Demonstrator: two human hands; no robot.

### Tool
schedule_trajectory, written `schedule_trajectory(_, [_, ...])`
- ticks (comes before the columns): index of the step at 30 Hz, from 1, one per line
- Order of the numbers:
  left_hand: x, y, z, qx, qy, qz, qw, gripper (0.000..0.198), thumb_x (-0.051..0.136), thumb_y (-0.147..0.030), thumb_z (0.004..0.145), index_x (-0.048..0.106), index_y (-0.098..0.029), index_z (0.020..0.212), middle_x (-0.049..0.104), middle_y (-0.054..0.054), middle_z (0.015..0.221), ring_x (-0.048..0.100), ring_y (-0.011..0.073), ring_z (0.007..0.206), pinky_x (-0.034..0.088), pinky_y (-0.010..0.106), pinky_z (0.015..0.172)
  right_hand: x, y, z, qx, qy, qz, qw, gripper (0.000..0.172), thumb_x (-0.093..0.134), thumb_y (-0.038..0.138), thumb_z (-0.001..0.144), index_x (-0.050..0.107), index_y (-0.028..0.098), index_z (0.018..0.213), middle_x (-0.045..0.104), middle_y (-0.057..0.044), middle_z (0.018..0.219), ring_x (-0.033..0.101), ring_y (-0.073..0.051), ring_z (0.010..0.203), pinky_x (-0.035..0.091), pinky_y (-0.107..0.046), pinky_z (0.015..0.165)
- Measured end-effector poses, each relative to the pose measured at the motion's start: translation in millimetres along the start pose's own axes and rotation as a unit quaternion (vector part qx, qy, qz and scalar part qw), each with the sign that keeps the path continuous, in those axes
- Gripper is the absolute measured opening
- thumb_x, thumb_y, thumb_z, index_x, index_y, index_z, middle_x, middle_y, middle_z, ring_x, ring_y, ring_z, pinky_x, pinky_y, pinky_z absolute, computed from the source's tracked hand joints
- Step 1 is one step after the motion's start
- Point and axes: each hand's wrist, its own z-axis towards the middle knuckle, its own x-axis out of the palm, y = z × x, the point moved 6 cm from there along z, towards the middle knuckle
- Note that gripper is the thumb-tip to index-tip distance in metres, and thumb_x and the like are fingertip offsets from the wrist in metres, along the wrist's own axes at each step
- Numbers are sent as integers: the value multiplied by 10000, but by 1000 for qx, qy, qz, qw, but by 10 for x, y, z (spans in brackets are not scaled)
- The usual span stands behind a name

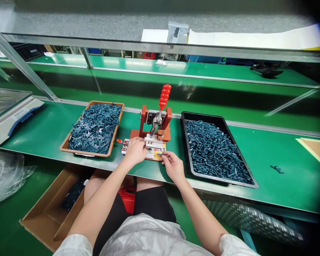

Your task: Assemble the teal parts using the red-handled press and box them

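A clamp press (142, 134) with an orange frame and an upright red handle (165, 96) stands at the middle of the green bench. My left hand (136, 150) rests at the left of its metal fixture (154, 145), fingers bent against the fixture; what they hold, if anything, is hidden. At the fixture's right front, my right hand (172, 164) pinches a small dark part (160, 154) between thumb and forefinger. A brown tray (111, 146) heaped with flat dark teal parts lies left of the press. To the right is a black tray (187, 146) full of thin dark teal parts.
A weighing scale (10, 115) stands at the far left. A few loose parts (277, 169) lie on the right of the bench (266, 149). Below the bench's left side is an open cardboard box (46, 213). A metal shelf edge (117, 44) crosses above.
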Motion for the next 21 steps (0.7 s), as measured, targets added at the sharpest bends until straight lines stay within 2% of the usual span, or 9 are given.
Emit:
schedule_trajectory(3, [-23, -43, 27, -18, 15, 17, 1000, 195, 573, -155, 868, 758, -140, 931, 724, 144, 1094, 620, 321, 1144, 461, 471, 1076, -13, 60, 23, -24, 9, -33, 999, 293, 621, 495, 930, 675, 213, 992, 716, -57, 801, 710, -219, 682, 611, -339, 622])
schedule_trajectory(7, [-51, -88, 57, -29, 29, 34, 999, 217, 578, -163, 859, 771, -136, 954, 727, 144, 1100, 618, 325, 1142, 463, 466, 1064, -4, 336, 102, -147, 28, -117, 982, 178, 572, 360, 961, 661, 227, 885, 689, -81, 944, 680, -231, 864, 583, -336, 698])
schedule_trajectory(9, [-56, -85, 65, -29, 36, 38, 998, 230, 571, -178, 872, 775, -142, 972, 724, 145, 1110, 616, 325, 1152, 456, 470, 1071, 14, 444, 160, -186, 29, -139, 972, 150, 562, 315, 962, 648, 228, 876, 669, -82, 965, 656, -229, 882, 570, -330, 696])
schedule_trajectory(12, [-41, -49, 61, -9, 59, 37, 998, 222, 622, -240, 864, 772, -154, 1004, 719, 142, 1136, 606, 338, 1177, 457, 482, 1073, 97, 481, 270, -199, 40, -155, 967, 127, 565, 285, 955, 677, 227, 937, 679, -94, 1015, 656, -238, 895, 575, -344, 710])
schedule_trajectory(15, [-25, -2, 42, 26, 74, 25, 997, 267, 700, -277, 815, 758, -169, 1053, 706, 130, 1203, 581, 345, 1227, 449, 481, 1095, 253, 416, 371, -212, 62, -159, 962, 194, 579, 254, 938, 724, 240, 1067, 699, -101, 1135, 658, -273, 1071, 578, -413, 900])
schedule_trajectory(17, [-24, 31, 29, 40, 74, 16, 996, 282, 713, -256, 800, 752, -174, 1067, 697, 124, 1235, 573, 335, 1247, 438, 472, 1118, 348, 334, 431, -209, 62, -153, 964, 235, 599, 234, 914, 735, 246, 1106, 708, -95, 1154, 655, -284, 1121, 556, -446, 980])
schedule_trajectory(21, [-23, 56, 19, 50, 74, 7, 996, 292, 708, -240, 811, 754, -184, 1093, 700, 116, 1208, 579, 323, 1238, 437, 469, 1121, 463, 176, 505, -177, 41, -162, 970, 262, 663, 227, 863, 748, 237, 1110, 726, -97, 1129, 681, -300, 1077, 562, -470, 977])
